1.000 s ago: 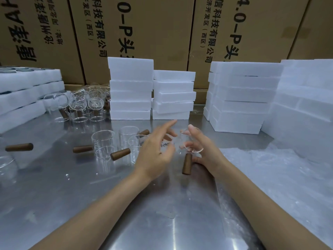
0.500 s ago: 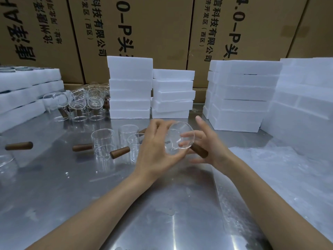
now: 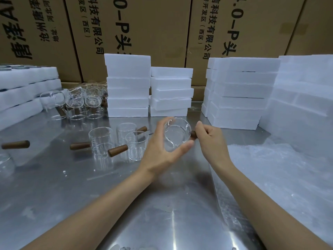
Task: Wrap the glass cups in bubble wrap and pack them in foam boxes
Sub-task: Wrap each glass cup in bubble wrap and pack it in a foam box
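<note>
Steel table [image 3: 59, 179]; foam boxes [image 3: 128, 87] stacked before cardboard cartons [image 3: 153, 27]. Left hand [image 3: 160, 152] gripped glass cup [image 3: 177, 135]; right hand [image 3: 212, 141] pinched its wooden handle [image 3: 193, 135].

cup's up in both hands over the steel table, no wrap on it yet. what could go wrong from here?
1. The glass cup is bare and held above the steel table; a slip could chip it.
2. The left hand has only a fingertip grip on the rim while the right hand holds the handle.
3. Loose cups beside the left hand could be knocked.
</note>
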`<action>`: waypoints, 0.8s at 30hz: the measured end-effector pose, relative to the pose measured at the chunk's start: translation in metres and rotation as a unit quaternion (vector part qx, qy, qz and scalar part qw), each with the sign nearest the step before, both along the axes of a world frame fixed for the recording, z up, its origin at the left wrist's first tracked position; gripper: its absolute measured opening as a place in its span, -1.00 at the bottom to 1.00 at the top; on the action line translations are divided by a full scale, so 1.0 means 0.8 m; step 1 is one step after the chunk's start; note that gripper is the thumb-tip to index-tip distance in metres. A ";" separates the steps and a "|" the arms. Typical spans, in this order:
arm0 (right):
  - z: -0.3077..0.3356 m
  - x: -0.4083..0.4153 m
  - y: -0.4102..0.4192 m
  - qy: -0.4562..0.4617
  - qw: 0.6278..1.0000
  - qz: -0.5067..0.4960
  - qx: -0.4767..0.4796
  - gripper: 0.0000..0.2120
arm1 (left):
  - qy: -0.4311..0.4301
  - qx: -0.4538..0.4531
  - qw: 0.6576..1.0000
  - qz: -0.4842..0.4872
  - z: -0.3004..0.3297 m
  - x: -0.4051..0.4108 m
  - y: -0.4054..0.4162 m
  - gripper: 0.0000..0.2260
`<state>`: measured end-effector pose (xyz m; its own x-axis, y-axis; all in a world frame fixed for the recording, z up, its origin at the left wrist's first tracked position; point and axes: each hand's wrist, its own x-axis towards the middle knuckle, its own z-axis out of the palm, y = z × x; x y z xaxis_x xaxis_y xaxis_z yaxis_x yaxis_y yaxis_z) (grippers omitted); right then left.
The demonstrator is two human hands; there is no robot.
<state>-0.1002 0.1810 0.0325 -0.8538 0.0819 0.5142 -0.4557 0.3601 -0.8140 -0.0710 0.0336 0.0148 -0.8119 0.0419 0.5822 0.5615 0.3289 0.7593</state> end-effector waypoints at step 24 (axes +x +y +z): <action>0.004 -0.002 0.004 -0.125 0.990 -0.035 -0.051 -0.50 | -0.168 0.208 0.962 -0.051 0.011 -0.007 0.004 -0.79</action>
<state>-0.1016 0.1841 0.0360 -0.9439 0.1864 0.2726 -0.2114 0.2932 -0.9324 -0.0763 0.0367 0.0233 -0.9616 -0.0482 0.2703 0.2737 -0.0864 0.9579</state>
